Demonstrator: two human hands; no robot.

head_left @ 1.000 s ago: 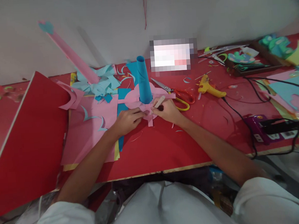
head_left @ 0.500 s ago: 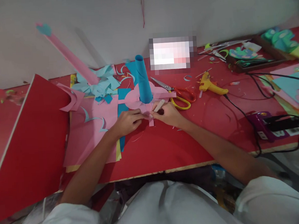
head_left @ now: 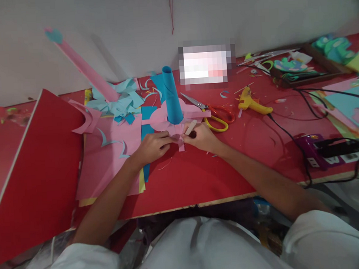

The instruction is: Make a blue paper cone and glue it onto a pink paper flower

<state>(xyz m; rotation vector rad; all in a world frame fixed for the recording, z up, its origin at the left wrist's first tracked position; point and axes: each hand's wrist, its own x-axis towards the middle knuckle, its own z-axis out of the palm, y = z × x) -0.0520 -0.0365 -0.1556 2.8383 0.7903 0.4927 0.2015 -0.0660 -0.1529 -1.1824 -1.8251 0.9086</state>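
Observation:
Pressed together, the fingers of my left hand (head_left: 156,146) hold the near edge of a pink paper flower shape (head_left: 191,109) with strips sticking out. My right hand (head_left: 202,136) is closed around a pale, flat pen-like stick (head_left: 191,127), its lower end down at the paper. I cannot make out the tip. A blue paper tube (head_left: 172,96) stands upright in the middle of the pink shape. One pink strip (head_left: 181,146) points toward me between both hands. Just right of the flower lie scissors (head_left: 216,118) with red and yellow handles.
A yellow glue gun (head_left: 253,103) with a black cord lies to the right, near a purple box (head_left: 311,150). Pink sheets (head_left: 108,167) and blue scraps (head_left: 119,101) are at left, with a tilted pink tube (head_left: 87,71). A red panel (head_left: 38,171) leans far left.
Almost nothing differs. Both hands stay at the near strip of the pink paper, and the right hand with its stick has shifted only very slightly.

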